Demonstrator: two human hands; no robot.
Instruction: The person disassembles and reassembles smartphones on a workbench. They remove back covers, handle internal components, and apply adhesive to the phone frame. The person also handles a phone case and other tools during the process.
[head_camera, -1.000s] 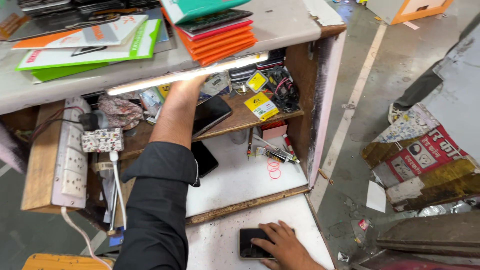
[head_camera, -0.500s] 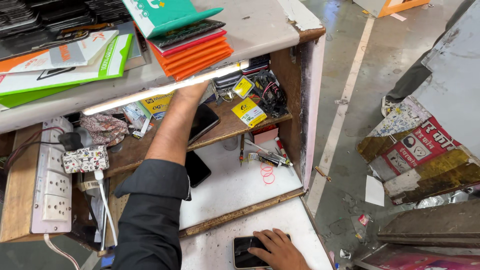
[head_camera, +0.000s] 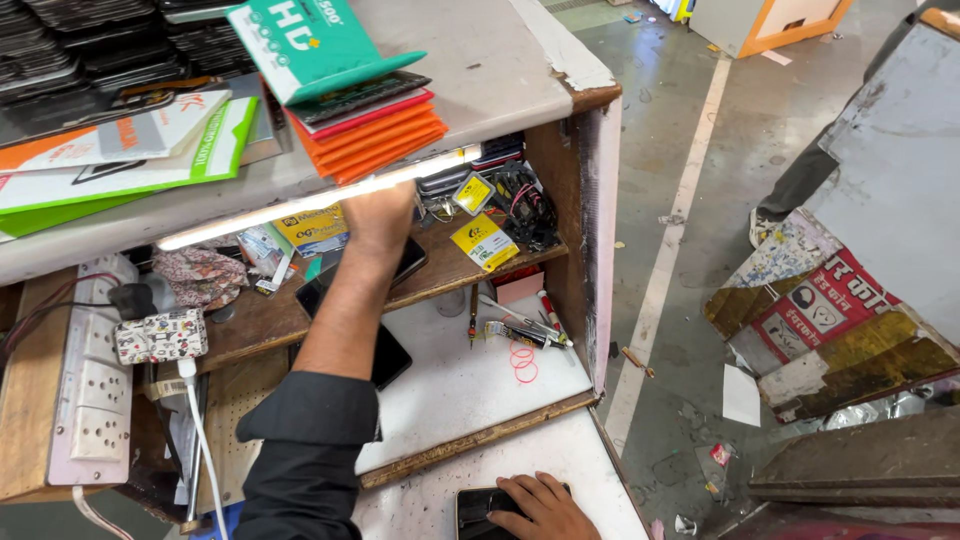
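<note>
Head view: I log the wooden shelf unit (head_camera: 585, 200) first. Left hand (head_camera: 378, 215) reaches far into the middle shelf under the light strip (head_camera: 300, 203); fingers hidden, grip unreadable, nothing withdrawn yet. Right hand (head_camera: 540, 508) lies flat, pressing the dark phone (head_camera: 475, 508) on the near white board.

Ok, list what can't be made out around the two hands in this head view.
- Left hand: its fingers reach behind the lit tube lamp, so what they touch is hidden.
- Dark phone under the right hand: mostly covered by the hand and cut off by the bottom edge.
- Small tools on the white lower shelf: too small to identify.
</note>
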